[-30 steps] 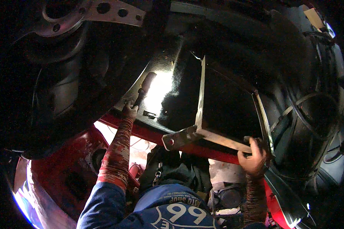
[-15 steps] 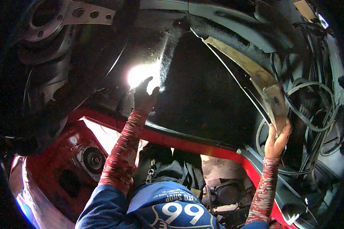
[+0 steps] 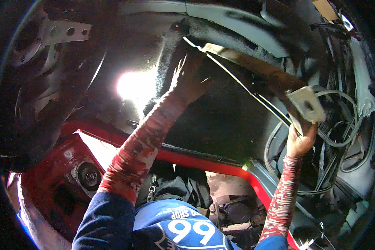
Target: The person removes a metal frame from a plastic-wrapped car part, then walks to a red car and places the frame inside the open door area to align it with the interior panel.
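A long, curved trim piece (image 3: 299, 99) with a thin pale edge and a squared end with a hole is held up over the dark car floor (image 3: 221, 125). My right hand (image 3: 303, 141) grips its near end, thumb and fingers closed round it. My left hand (image 3: 191, 79) reaches up beside the far tip, fingers and thumb apart; shadow darkens it, and whether it touches the piece is unclear.
A bright light spot (image 3: 135, 89) glares on the floor. A steering wheel (image 3: 66, 31) is at upper left, a red door with a round speaker (image 3: 88, 177) at lower left. The red sill (image 3: 191, 161) crosses in front of me. Looped cables (image 3: 341, 141) hang at right.
My left hand has moved right and away from me, from the light spot to near the trim piece's far tip. The trim piece has tilted in my right hand, turning its holed end more into view.
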Demonstrator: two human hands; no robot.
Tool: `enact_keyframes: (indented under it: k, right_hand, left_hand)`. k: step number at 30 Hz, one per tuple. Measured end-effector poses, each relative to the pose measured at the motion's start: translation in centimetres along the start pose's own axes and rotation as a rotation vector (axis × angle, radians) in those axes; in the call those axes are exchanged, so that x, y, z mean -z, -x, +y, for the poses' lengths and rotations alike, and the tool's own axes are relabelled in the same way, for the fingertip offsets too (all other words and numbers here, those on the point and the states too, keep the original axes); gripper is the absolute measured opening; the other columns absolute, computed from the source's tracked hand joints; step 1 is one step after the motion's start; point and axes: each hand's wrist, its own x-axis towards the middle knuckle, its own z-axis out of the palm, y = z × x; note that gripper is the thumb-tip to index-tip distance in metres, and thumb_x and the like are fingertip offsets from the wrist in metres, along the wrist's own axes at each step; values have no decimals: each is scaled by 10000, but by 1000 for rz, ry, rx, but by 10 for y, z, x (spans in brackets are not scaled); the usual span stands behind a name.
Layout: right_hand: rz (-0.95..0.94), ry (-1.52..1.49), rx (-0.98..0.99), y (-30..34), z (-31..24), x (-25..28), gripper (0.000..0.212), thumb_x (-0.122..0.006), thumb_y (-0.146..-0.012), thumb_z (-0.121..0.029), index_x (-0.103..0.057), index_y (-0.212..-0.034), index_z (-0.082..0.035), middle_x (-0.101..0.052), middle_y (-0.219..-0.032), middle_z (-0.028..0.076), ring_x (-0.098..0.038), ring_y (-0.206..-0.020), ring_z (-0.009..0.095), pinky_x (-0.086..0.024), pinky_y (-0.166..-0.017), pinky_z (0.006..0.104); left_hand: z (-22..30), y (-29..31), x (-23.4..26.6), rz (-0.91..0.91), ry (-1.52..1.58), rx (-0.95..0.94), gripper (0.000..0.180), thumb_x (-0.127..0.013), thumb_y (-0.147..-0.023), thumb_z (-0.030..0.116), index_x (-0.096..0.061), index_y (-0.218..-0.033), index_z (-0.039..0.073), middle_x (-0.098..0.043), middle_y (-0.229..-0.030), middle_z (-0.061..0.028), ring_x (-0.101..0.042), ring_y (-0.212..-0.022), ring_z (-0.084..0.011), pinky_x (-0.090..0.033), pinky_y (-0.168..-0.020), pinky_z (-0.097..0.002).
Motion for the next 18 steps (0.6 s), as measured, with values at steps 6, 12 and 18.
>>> enact_keyframes:
  k: [6, 12, 18]
  right_hand:
    - [-142, -39, 32, -25, -5, 6, 347, -684, -701, 5, -605, -1030, -73, -638, -943, 136, -629, -895, 323, -491, -815, 395]
    - [-208, -38, 161, -89, -23, 27, 413, -681, -735, -13, -537, -1122, -6, -591, -1078, 138, -581, -1048, 304, -428, -961, 387]
    - [-263, -154, 192, -124, -36, -8, 481, -637, -725, -2, -505, -1186, -38, -571, -1109, 180, -583, -1040, 354, -457, -934, 416]
  left_hand:
    - [34, -56, -29, -80, -77, 19, 438, -737, -723, 376, -660, -1054, 100, -626, -1142, -181, -569, -1120, -355, -454, -950, -462]
    - [49, -36, -1, 212, 27, 10, 301, -635, -865, 316, -692, -796, 29, -655, -761, -209, -637, -703, -384, -496, -628, -459]
    - [51, -5, 15, 39, 73, 375, 273, -669, -861, 278, -702, -782, 18, -627, -645, -189, -616, -577, -354, -474, -556, -407]
